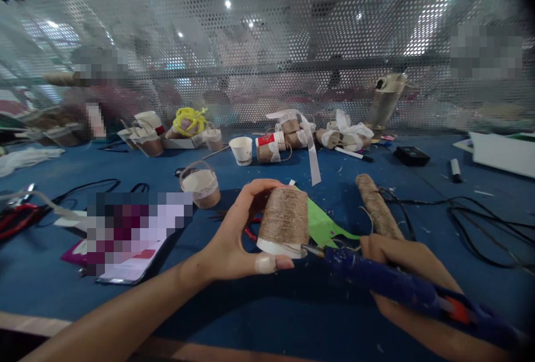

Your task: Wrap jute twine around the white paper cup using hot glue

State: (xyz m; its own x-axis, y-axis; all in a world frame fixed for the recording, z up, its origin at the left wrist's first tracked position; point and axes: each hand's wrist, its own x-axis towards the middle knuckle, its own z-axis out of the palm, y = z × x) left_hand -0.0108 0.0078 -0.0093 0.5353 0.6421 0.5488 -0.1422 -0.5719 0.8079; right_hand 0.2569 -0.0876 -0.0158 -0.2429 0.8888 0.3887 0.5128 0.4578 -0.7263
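L hand [228, 245] clamped on cup [286, 216], R hand [403, 256] round gun [376, 277]; tip [314, 251] at cup's 4 o'clock; prob. best go light, thumb [285, 262] clear.

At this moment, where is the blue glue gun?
In the head view, the glue gun is at the lower right, in the right hand, with its tip beside the twine-wrapped cup in the left hand.
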